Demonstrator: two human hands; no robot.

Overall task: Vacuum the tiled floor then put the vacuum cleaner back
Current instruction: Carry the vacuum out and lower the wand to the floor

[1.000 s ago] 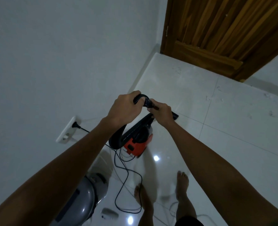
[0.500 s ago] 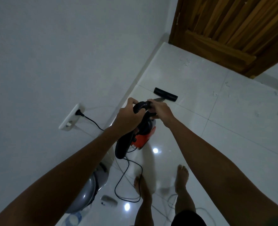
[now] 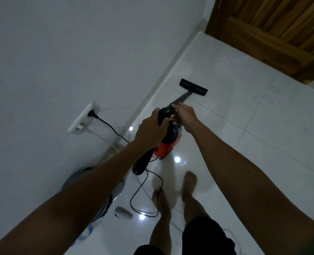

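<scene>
Both hands on the vacuum cleaner (image 3: 168, 146), frame centre. Left hand (image 3: 149, 130) is wrapped round the black ribbed hose bend at the top of the handle. Right hand (image 3: 184, 116) sits just beside it at 2 o'clock, fingers curled over the lower end of the wand (image 3: 182, 97); exactly how the fingertips close on it is hidden.

Wand runs from the hands toward 1 o'clock to the flat black floor nozzle (image 3: 193, 87), which rests on the tiled floor (image 3: 244, 126) close to the skirting. Red-and-black vacuum body hangs below the hands, black handle end pointing to 7 o'clock.

Power cord (image 3: 145, 190) loops on the tiles at 6 o'clock by the bare feet; plug sits in the wall socket (image 3: 84, 119) at 9 o'clock. Pale specks scattered over the tiles at 2–3 o'clock. Wooden door (image 3: 274, 30) at 1 o'clock. Grey round appliance (image 3: 82, 178) at 7 o'clock against the wall, small whitish object on the floor beside it – can't tell what
</scene>
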